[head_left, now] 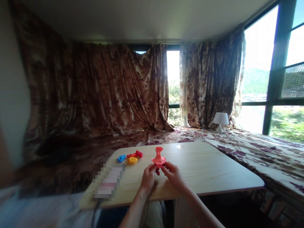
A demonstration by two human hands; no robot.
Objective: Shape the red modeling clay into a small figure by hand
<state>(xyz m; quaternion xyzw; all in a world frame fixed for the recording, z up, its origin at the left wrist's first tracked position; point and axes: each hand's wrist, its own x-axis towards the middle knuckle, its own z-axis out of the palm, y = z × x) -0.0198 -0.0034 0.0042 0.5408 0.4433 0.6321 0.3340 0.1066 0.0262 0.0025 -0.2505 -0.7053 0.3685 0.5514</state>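
Observation:
Between both hands, just above the near middle of the table, stands a soft coral-red piece (158, 157). It has a small flat top, a narrow neck and a wide flared lower part; I cannot tell if it is rubber or modelling clay. My left hand (149, 175) pinches its lower left edge with thumb and fingers. On the lower right side, my right hand (174, 173) grips it the same way. A darker red bit hangs below, partly hidden by the fingers. To the left lie a blue crumpled piece (121, 158), a red one (135, 154) and a yellow one (132, 160).
The pale wooden table (201, 164) has rounded corners. A blurred-out flat object (109, 183) with a dark cable lies at its left edge. Behind are a floral-covered surface (185, 134), a white lamp (220, 119), patterned curtains (133, 91) and windows.

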